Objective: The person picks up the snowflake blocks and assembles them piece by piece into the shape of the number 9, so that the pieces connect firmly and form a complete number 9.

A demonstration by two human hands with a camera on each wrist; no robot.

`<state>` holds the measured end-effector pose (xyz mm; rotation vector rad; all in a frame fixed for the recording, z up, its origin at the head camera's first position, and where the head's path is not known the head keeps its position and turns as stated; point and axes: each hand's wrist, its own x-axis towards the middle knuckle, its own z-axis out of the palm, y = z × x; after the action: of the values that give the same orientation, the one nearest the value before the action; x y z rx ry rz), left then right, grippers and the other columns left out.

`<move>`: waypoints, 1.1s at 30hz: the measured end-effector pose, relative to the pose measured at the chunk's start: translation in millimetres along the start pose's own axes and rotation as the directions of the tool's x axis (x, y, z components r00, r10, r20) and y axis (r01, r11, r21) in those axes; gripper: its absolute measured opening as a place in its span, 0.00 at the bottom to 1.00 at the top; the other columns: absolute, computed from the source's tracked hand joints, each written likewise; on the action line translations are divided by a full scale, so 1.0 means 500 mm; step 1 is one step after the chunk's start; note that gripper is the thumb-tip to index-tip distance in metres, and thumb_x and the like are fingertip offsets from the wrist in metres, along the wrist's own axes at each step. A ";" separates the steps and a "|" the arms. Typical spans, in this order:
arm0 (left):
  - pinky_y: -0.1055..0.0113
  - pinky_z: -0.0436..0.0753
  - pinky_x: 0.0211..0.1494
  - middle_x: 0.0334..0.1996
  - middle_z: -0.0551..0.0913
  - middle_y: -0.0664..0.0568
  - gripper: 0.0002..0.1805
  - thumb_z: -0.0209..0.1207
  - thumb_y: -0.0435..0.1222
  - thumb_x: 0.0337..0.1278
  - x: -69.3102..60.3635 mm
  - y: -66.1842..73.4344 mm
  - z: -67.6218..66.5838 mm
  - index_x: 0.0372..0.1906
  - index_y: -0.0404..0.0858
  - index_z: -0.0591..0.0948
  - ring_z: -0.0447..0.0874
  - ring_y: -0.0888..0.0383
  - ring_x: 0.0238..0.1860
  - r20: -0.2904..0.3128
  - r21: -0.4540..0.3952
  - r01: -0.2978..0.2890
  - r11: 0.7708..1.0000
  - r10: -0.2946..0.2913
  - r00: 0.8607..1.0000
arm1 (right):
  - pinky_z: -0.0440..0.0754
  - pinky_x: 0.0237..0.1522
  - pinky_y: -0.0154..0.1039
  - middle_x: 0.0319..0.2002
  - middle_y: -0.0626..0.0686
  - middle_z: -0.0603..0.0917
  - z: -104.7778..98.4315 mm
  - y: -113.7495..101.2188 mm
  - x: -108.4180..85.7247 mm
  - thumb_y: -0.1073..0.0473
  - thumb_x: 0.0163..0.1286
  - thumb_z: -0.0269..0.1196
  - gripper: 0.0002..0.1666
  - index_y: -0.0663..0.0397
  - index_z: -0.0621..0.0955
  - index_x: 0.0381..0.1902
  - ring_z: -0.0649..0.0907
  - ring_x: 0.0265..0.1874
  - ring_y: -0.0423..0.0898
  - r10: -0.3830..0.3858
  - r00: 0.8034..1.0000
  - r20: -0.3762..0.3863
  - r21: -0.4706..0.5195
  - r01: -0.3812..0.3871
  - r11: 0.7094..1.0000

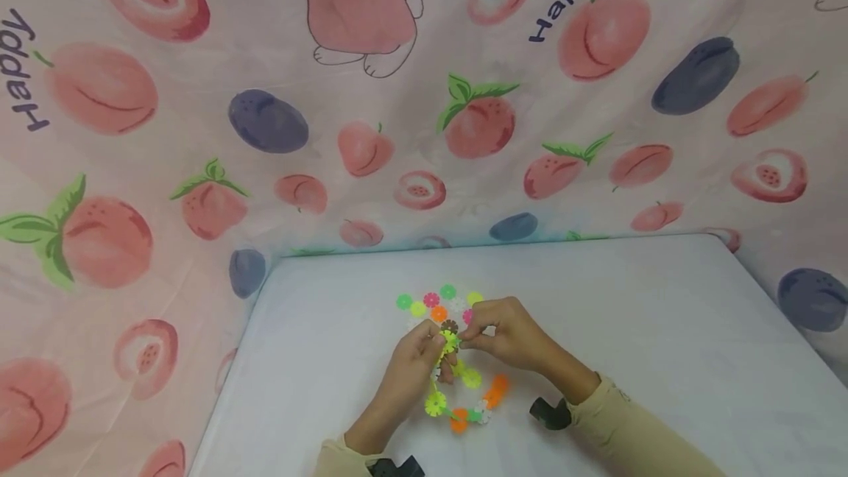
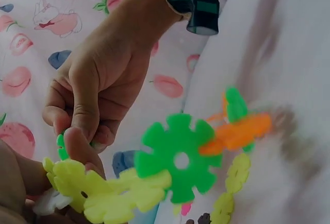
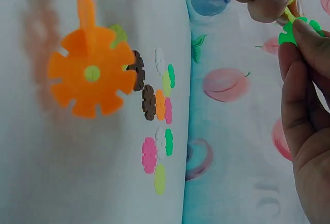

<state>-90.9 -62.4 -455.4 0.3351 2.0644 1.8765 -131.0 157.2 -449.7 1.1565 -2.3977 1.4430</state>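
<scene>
Over the table, my left hand (image 1: 411,359) pinches a yellow notched plastic disc (image 1: 449,342) at one end of a chain of interlocking discs. Yellow, green, orange and white discs make up this chain, which hangs in a curve below the hands; an orange disc (image 3: 93,74) looms large in the right wrist view. Beside the left fingers, my right hand (image 1: 506,331) pinches a small green disc (image 3: 289,34) between thumb and forefinger. That green disc touches the yellow one; whether their notches are locked cannot be told. Part of the chain is hidden behind the left fingers.
Loose notched discs in several colours lie on the white table (image 1: 331,330) just beyond the hands, among them a pink disc (image 3: 149,155) and a brown disc (image 3: 148,102). A fruit-printed cloth (image 1: 371,116) hangs behind the table's far edge.
</scene>
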 end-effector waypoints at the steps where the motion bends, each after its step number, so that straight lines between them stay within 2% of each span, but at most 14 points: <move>1: 0.69 0.83 0.35 0.32 0.84 0.43 0.12 0.47 0.38 0.80 0.000 0.002 0.000 0.40 0.33 0.71 0.82 0.60 0.26 -0.001 0.004 -0.006 1.000 0.006 1.000 | 0.80 0.29 0.31 0.25 0.43 0.85 0.000 0.000 0.001 0.65 0.58 0.76 0.06 0.48 0.90 0.29 0.80 0.26 0.34 -0.013 1.000 0.005 -0.005 0.013 1.000; 4: 0.68 0.83 0.36 0.31 0.84 0.45 0.13 0.47 0.38 0.80 0.002 0.002 -0.003 0.40 0.32 0.71 0.82 0.60 0.27 0.018 0.004 -0.009 1.000 0.009 1.000 | 0.79 0.28 0.30 0.25 0.43 0.85 -0.002 0.003 0.001 0.64 0.58 0.76 0.04 0.49 0.90 0.29 0.80 0.26 0.34 -0.011 1.000 0.020 0.003 0.011 1.000; 7: 0.68 0.84 0.38 0.33 0.84 0.39 0.14 0.46 0.41 0.81 0.005 -0.001 -0.009 0.41 0.33 0.71 0.82 0.60 0.29 0.075 -0.014 -0.001 1.000 0.002 0.997 | 0.77 0.28 0.29 0.26 0.42 0.85 -0.008 0.003 0.001 0.63 0.58 0.76 0.03 0.50 0.91 0.30 0.77 0.25 0.34 0.030 0.998 0.047 0.013 -0.031 0.999; 9: 0.67 0.83 0.40 0.34 0.83 0.39 0.15 0.44 0.43 0.82 0.008 -0.004 -0.015 0.42 0.34 0.70 0.81 0.59 0.30 0.110 -0.031 0.016 0.999 -0.013 0.994 | 0.77 0.28 0.30 0.27 0.42 0.85 -0.011 0.003 0.002 0.60 0.59 0.76 0.03 0.48 0.91 0.31 0.76 0.25 0.34 0.062 0.996 0.066 0.020 -0.064 0.998; 13: 0.69 0.80 0.38 0.32 0.79 0.47 0.14 0.42 0.44 0.82 0.007 -0.003 -0.024 0.41 0.38 0.69 0.77 0.59 0.30 0.145 -0.085 0.061 0.995 -0.048 0.988 | 0.82 0.34 0.31 0.29 0.42 0.84 -0.013 0.004 0.003 0.55 0.60 0.76 0.06 0.45 0.91 0.35 0.78 0.28 0.36 0.131 0.987 0.094 0.065 -0.138 0.988; 17: 0.71 0.73 0.33 0.30 0.73 0.53 0.13 0.43 0.47 0.81 0.004 -0.003 -0.026 0.41 0.43 0.67 0.69 0.59 0.27 0.144 -0.220 0.142 0.965 -0.112 0.983 | 0.83 0.34 0.34 0.31 0.43 0.85 -0.013 0.013 0.001 0.55 0.59 0.76 0.08 0.45 0.90 0.37 0.80 0.30 0.38 0.175 0.980 0.098 0.131 -0.187 0.974; 20: 0.72 0.70 0.31 0.29 0.70 0.54 0.13 0.43 0.50 0.81 0.003 -0.004 -0.027 0.43 0.44 0.65 0.65 0.60 0.25 0.141 -0.309 0.175 0.935 -0.137 0.981 | 0.82 0.33 0.35 0.31 0.43 0.85 -0.014 0.027 -0.002 0.56 0.60 0.76 0.07 0.42 0.90 0.37 0.81 0.30 0.40 0.218 0.972 0.083 0.139 -0.228 0.964; 23: 0.72 0.68 0.29 0.29 0.68 0.55 0.17 0.44 0.51 0.81 0.004 -0.004 -0.028 0.50 0.40 0.68 0.63 0.61 0.24 0.142 -0.318 0.184 0.930 -0.146 0.979 | 0.83 0.37 0.35 0.33 0.42 0.87 -0.016 0.047 -0.003 0.55 0.61 0.76 0.07 0.40 0.90 0.38 0.83 0.33 0.41 0.306 0.950 0.061 0.111 -0.311 0.944; 27: 0.73 0.67 0.28 0.24 0.65 0.57 0.24 0.48 0.50 0.79 0.005 -0.003 -0.031 0.62 0.35 0.72 0.61 0.63 0.22 0.140 -0.302 0.186 0.935 -0.150 0.979 | 0.84 0.42 0.37 0.35 0.40 0.88 -0.017 0.077 -0.002 0.52 0.62 0.75 0.08 0.43 0.90 0.39 0.84 0.36 0.40 0.421 0.907 0.025 0.027 -0.422 0.906; 30: 0.72 0.66 0.27 0.20 0.62 0.57 0.20 0.51 0.50 0.78 0.005 -0.004 -0.031 0.53 0.37 0.76 0.60 0.63 0.21 0.131 -0.289 0.175 0.941 -0.143 0.981 | 0.85 0.43 0.38 0.35 0.40 0.89 -0.013 0.101 -0.001 0.51 0.63 0.74 0.08 0.43 0.90 0.39 0.85 0.36 0.39 0.479 0.878 -0.009 -0.040 -0.479 0.877; 33: 0.72 0.65 0.27 0.20 0.62 0.57 0.16 0.50 0.49 0.79 0.006 -0.005 -0.030 0.41 0.40 0.72 0.60 0.62 0.21 0.129 -0.287 0.162 0.944 -0.129 0.983 | 0.84 0.43 0.39 0.35 0.41 0.88 -0.007 0.121 -0.002 0.51 0.62 0.75 0.09 0.44 0.89 0.39 0.84 0.36 0.39 0.513 0.858 -0.035 -0.094 -0.514 0.853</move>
<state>-99.4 -75.5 -456.9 0.1978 1.6575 1.9912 -171.2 176.2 -491.3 0.4912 -2.8753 1.4125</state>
